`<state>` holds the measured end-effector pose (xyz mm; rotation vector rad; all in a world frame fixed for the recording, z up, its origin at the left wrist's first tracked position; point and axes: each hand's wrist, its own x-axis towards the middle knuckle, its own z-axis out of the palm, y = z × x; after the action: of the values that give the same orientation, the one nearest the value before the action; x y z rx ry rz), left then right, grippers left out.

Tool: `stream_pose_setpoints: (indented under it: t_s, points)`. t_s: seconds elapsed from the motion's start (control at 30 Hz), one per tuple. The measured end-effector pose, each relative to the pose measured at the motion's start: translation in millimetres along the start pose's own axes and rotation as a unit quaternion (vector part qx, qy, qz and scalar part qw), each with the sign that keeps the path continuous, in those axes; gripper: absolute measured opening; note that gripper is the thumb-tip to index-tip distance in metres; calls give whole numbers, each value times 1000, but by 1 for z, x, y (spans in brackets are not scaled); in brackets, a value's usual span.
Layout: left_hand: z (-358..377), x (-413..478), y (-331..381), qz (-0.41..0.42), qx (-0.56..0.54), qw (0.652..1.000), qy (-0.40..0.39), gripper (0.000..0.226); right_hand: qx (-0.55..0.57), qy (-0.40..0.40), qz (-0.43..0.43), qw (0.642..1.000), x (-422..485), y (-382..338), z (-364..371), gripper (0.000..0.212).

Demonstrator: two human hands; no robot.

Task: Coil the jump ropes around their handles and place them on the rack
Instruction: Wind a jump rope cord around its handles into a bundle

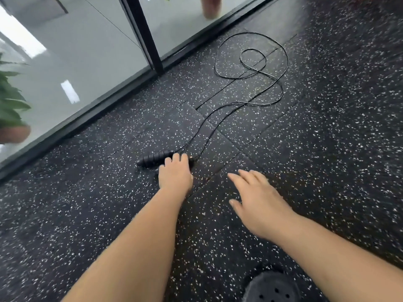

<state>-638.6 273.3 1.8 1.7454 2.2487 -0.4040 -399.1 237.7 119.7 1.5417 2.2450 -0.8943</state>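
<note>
A black jump rope lies on the speckled rubber floor. Its ribbed black handles (pixel 153 159) lie side by side in the middle of the view. The thin black cord (pixel 250 62) runs from them up and to the right, where it lies in loose loops. My left hand (pixel 175 174) is down on the right end of the handles, fingers curled over them. My right hand (pixel 254 199) hovers to the right of the handles, fingers spread and holding nothing. No rack is in sight.
A glass wall with a black frame post (pixel 145 35) runs along the left and far side. A potted plant (pixel 11 110) stands behind the glass at left. A dark perforated shoe (pixel 271 288) shows at the bottom edge.
</note>
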Motion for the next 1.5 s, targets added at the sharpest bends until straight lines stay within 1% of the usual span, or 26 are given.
stream_pose_setpoints:
  t_s: [0.17, 0.27, 0.37, 0.43, 0.5, 0.57, 0.67, 0.77, 0.97, 1.07, 1.17, 1.27, 1.37, 1.5]
  points:
    - [18, 22, -7, -26, 29, 999, 13, 52, 0, 7, -6, 1000, 19, 4, 11, 68]
    - [27, 33, -12, -35, 46, 998, 30, 41, 11, -1, -9, 1000, 26, 5, 17, 67]
    - [32, 40, -19, -34, 73, 994, 71, 30, 20, 1, -15, 1000, 29, 3, 23, 66]
    - [33, 42, -24, -57, 72, 992, 88, 32, 28, 4, -17, 999, 29, 2, 24, 65]
    - [36, 42, -32, -79, 66, 991, 85, 44, 32, 5, -20, 999, 29, 1, 27, 65]
    - [37, 44, -37, -77, 41, 994, 63, 57, 30, 5, -25, 999, 29, 1, 29, 64]
    - [35, 48, -41, -72, 43, 996, 36, 64, 38, 6, -27, 999, 29, 2, 33, 64]
    - [30, 45, -41, -69, 32, 997, 11, 65, 36, 7, -26, 999, 27, 5, 37, 63]
    - [35, 20, -27, -93, -111, 989, -36, 52, 39, 9, -17, 999, 15, 15, 38, 62]
    - [39, 0, -8, -90, -150, 984, -45, 60, 35, 11, -11, 999, 0, 19, 33, 62]
    - [31, -26, 22, -53, -166, 983, -55, 66, 27, 16, -3, 1000, -23, 28, 19, 62]
    - [5, -56, 61, 13, -168, 984, -56, 59, 25, 34, 14, 999, -51, 41, -2, 65]
    - [-35, -88, 107, 114, -195, 973, -41, 49, 28, 63, 35, 997, -89, 57, -28, 70]
    - [-112, -134, 173, 267, -214, 939, -35, 47, 33, 117, 88, 989, -151, 84, -71, 81]
